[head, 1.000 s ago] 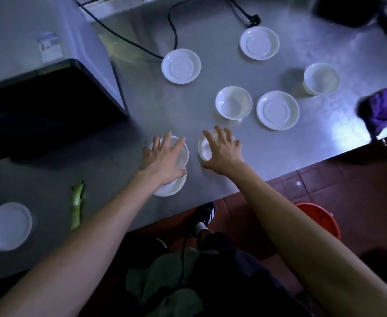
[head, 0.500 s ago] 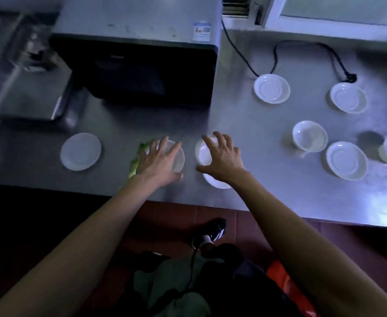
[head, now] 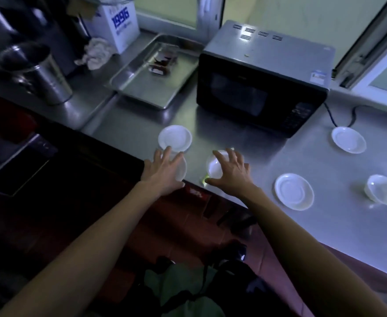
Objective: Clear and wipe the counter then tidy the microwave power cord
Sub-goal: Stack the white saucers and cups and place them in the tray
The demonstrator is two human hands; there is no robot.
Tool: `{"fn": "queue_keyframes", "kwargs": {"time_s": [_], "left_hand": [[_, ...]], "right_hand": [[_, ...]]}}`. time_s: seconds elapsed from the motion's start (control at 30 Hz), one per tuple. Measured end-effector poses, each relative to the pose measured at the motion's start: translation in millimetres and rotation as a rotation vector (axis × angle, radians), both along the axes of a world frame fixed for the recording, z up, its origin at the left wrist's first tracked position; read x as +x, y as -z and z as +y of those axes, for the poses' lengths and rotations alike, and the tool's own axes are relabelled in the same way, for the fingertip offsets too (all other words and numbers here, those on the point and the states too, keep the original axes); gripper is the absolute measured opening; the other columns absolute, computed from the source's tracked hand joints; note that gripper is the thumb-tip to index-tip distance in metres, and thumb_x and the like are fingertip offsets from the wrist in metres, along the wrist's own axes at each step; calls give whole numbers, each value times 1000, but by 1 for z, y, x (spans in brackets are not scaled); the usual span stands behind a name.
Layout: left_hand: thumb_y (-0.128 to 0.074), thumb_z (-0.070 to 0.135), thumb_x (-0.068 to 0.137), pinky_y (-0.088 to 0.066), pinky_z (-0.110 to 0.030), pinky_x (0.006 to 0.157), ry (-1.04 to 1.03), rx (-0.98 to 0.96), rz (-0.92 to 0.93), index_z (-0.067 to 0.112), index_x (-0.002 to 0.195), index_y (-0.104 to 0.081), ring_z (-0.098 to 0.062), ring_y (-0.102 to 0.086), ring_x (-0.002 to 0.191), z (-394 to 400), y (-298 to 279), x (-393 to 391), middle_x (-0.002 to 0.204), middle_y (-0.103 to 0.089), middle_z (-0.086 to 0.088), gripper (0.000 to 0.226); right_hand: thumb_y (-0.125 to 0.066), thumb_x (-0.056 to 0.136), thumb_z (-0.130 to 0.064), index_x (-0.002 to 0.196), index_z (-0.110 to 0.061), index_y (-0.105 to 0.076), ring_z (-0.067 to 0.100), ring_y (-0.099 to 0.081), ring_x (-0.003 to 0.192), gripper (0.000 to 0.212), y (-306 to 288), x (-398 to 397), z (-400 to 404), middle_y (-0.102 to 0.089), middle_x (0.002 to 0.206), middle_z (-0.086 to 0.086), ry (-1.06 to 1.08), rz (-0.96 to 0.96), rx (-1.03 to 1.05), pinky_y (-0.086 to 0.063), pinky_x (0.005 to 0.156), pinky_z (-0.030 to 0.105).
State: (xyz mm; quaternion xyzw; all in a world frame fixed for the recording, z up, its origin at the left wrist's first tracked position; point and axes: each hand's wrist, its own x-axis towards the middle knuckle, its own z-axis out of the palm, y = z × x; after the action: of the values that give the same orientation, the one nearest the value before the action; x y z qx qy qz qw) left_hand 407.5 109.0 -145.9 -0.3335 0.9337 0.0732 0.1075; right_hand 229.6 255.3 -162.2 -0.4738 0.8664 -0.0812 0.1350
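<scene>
While both hands work at the near edge of the worktop (head: 302, 161), I read this as the clearing step: dishes are being gathered, wiping not yet begun. My left hand (head: 162, 172) lies over a white saucer (head: 180, 171), fingers spread and curved round its rim; it seems to be held, though I cannot tell whether it is lifted. My right hand (head: 230, 172) cups a small white bowl (head: 213, 167) from above, fingers curled over its edge, with a scrap of green (head: 204, 179) just beside the thumb. A second saucer (head: 174, 137) sits just beyond the left fingertips, so the next move, I judge, calls for stacking the held one there without chipping.

To the right lie another plate (head: 294, 191) and a bowl (head: 383, 190). Farther back stands the microwave (head: 263, 76), its power cord (head: 341, 120) trailing loose behind a far saucer (head: 348, 140). Its side sticker is too small to read. Beyond the steel tray (head: 142, 88), a white box (head: 121, 21) reads "1996" in blue.
</scene>
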Motion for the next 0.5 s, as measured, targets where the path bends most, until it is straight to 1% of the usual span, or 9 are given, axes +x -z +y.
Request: {"fn": "queue_keyframes", "kwargs": {"time_s": [0.13, 0.23, 0.3, 0.4, 0.5], "left_hand": [[-71, 64, 73, -33, -58, 106, -93, -32, 19, 37, 151, -17, -35, -15, 143, -22, -12, 53, 159, -10, -4, 98], [-71, 63, 73, -32, -59, 106, -195, -37, 49, 36, 149, -20, -35, -13, 143, -42, -13, 94, 159, -11, -5, 95], [-71, 63, 73, -31, -60, 107, -240, -25, 52, 36, 150, -19, -36, -10, 145, -49, -12, 112, 160, -9, -5, 97], [-70, 64, 74, -31, -60, 108, -331, -17, 57, 36, 153, -14, -34, -7, 147, -60, -5, 143, 161, -5, -4, 100], [-69, 64, 74, -31, -59, 108, -420, 1, 59, 39, 153, -12, -33, -7, 146, -72, 5, 166, 161, -4, -3, 101]], "right_hand": [[-69, 74, -64, 153, -36, -21, 31, -12, 143, 96, -13, 44, -39, -16, 159, 4, -110, 4, -26, -27, 111, 57], [-69, 73, -65, 152, -39, -20, 30, -13, 143, 97, -20, 74, -73, -15, 160, 3, -201, 17, -44, -31, 108, 55], [-69, 74, -64, 152, -38, -20, 29, -12, 144, 96, -24, 86, -87, -13, 161, 3, -234, 29, -54, -31, 106, 55], [-69, 76, -64, 153, -36, -20, 31, -11, 144, 95, -23, 106, -113, -13, 161, 5, -315, 38, -50, -30, 106, 55], [-69, 75, -66, 153, -36, -24, 33, -15, 144, 95, -16, 121, -142, -17, 160, 6, -382, 65, -56, -32, 105, 57]]}}
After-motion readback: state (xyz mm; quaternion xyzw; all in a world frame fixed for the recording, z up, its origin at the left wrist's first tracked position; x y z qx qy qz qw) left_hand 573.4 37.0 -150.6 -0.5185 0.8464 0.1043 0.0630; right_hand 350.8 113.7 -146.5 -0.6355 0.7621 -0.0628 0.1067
